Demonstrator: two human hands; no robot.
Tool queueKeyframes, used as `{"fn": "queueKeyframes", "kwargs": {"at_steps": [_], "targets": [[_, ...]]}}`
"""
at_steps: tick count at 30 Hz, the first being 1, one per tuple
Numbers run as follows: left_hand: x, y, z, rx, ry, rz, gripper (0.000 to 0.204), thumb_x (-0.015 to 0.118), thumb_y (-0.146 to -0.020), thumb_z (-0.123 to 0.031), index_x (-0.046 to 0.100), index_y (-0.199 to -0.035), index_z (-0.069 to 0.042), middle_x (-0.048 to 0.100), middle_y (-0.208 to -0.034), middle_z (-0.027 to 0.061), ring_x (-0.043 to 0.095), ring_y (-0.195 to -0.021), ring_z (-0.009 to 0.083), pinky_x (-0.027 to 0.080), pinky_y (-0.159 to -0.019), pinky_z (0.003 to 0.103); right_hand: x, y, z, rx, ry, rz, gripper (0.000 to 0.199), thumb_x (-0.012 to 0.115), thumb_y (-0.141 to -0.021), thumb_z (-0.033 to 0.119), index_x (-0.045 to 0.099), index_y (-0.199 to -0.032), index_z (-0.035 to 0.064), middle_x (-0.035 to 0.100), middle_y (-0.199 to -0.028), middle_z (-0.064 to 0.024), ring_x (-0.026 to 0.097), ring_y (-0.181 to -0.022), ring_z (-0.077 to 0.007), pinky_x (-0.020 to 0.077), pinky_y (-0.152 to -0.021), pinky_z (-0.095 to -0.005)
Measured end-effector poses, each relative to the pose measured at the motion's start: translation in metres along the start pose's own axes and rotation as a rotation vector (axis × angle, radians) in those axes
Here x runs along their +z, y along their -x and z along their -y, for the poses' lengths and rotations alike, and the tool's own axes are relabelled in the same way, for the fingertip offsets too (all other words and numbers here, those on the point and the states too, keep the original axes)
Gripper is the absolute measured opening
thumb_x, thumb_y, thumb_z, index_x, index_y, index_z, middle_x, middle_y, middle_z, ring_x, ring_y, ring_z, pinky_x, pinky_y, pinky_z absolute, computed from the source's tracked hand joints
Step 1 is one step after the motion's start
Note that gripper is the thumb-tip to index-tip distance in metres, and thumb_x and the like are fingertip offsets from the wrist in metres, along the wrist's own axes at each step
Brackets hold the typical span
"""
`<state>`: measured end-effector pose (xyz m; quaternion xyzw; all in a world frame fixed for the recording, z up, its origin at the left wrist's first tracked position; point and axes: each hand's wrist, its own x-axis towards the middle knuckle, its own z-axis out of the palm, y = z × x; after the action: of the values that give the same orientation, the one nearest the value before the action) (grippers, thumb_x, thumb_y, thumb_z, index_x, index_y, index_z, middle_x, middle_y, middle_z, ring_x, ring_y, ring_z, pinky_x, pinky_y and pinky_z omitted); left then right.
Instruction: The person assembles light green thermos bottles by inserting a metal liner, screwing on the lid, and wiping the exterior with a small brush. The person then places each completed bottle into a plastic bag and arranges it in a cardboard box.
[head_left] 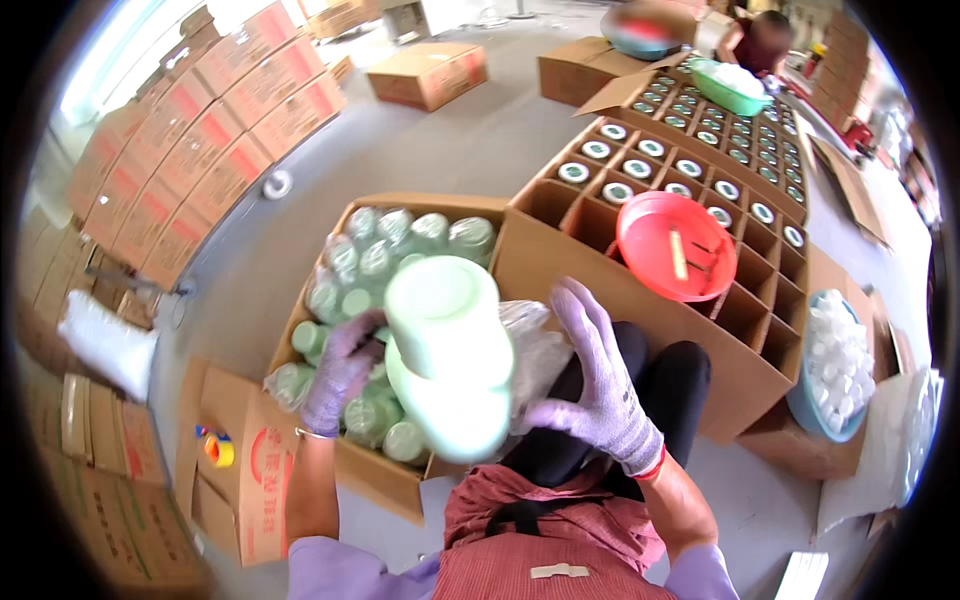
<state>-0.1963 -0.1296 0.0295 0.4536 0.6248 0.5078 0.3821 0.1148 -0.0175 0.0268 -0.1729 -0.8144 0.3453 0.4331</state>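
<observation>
A large pale green plastic container [447, 340], rounded and blurred in part, is held up in front of me. My left hand [342, 375], in a purple-grey knit glove, curls against its left side, with some fingertips hidden behind it. On the other side, my right hand [603, 390], gloved alike, is open with thumb and fingers spread. Crumpled clear plastic wrap [537, 355] lies between the container and that hand. Below my left hand, an open carton [335, 455] holds several pale green containers [375, 262], many wrapped in clear plastic.
A divided carton [600, 290] at the right holds white-lidded jars; a red basin [672, 240] with small tools rests on it. A blue tub [838, 370] of white pieces stands far right. Stacked cartons [190, 150] line the left. A person [762, 45] is behind.
</observation>
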Motion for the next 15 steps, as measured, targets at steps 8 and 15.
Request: {"fn": "queueKeyframes", "kwargs": {"at_steps": [8, 15], "targets": [[0.218, -0.025, 0.069, -0.297, 0.542, 0.837, 0.042, 0.052, -0.101, -0.02, 0.048, -0.141, -0.008, 0.054, -0.132, 0.0056, 0.052, -0.126, 0.0161, 0.047, -0.102, 0.035, -0.046, 0.055, 0.026, 0.095, 0.003, 0.154, 0.07, 0.089, -0.069, 0.029, 0.053, -0.124, 0.008, 0.045, -0.141, -0.0236, 0.047, -0.13, -0.0393, 0.0368, -0.108, -0.0451], [0.236, -0.035, 0.076, -0.131, 0.542, 0.735, 0.042, 0.06, -0.099, -0.018, 0.053, -0.135, 0.002, 0.064, -0.122, 0.013, 0.061, -0.112, 0.0215, 0.048, -0.1, 0.034, -0.083, 0.073, -0.026, 0.29, -0.663, -0.568, 0.071, 0.086, -0.07, 0.014, 0.045, -0.127, 0.0047, 0.041, -0.146, -0.0173, 0.045, -0.133, -0.0279, 0.0426, -0.109, -0.0434]]}}
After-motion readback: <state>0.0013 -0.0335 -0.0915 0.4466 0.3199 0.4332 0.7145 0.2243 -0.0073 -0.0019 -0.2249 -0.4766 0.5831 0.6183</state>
